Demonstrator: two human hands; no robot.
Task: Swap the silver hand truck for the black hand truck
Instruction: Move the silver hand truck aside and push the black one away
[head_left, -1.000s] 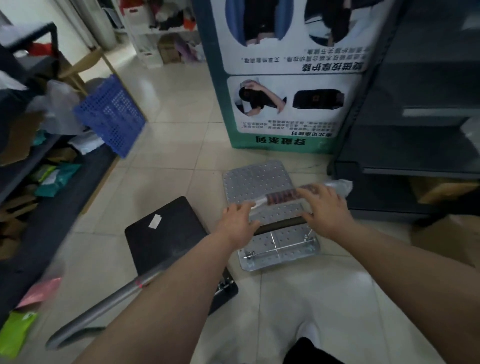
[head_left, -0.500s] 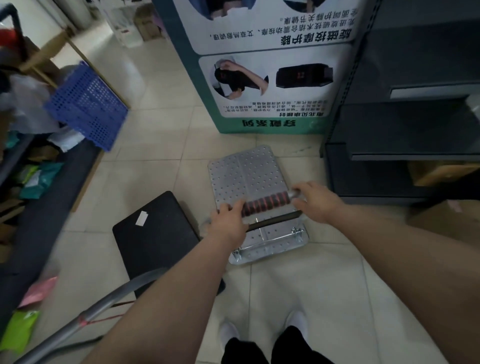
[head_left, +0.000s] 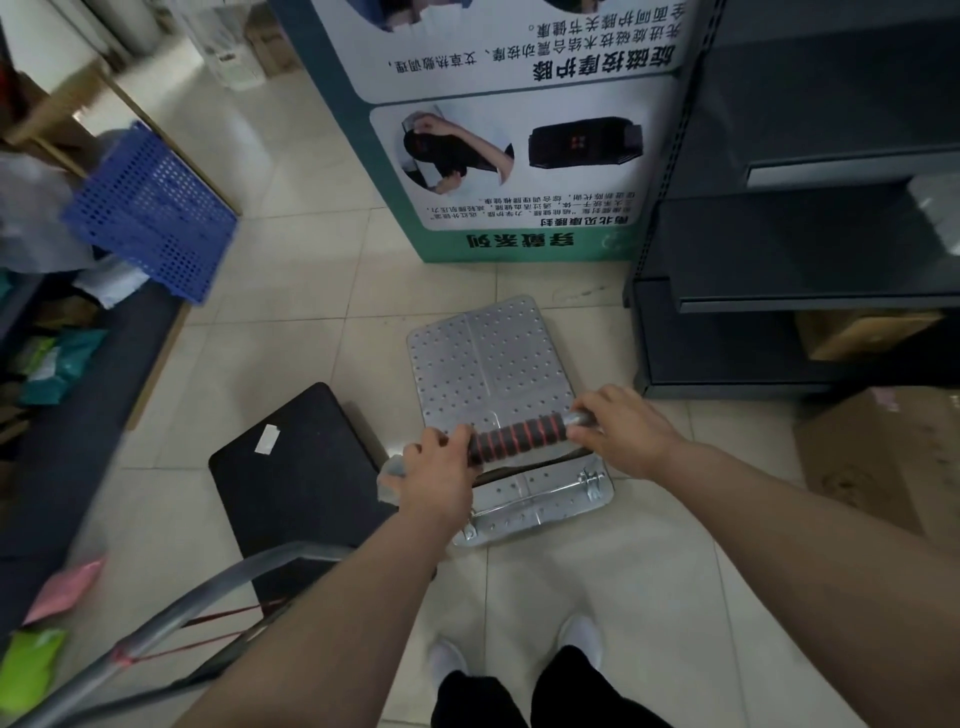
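Lighting was soft and even, brightest on the pale floor tiles (head_left: 291, 171) at upper left; the dark shelving (head_left: 810, 218) on the right stayed dim; shadows were faint; the blue crate (head_left: 150, 213) and left edge smeared with blur; wide-angle distortion bent the borders.

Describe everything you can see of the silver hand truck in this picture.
The silver hand truck has a flat, metal-looking platform with rounded corners, dotted with small holes, standing on the tiled floor beside the black hand truck. Its handle carries a black grip with red rings. The left hand and right hand grasp the handle's two ends. Brackets and a rod show at the near edge.
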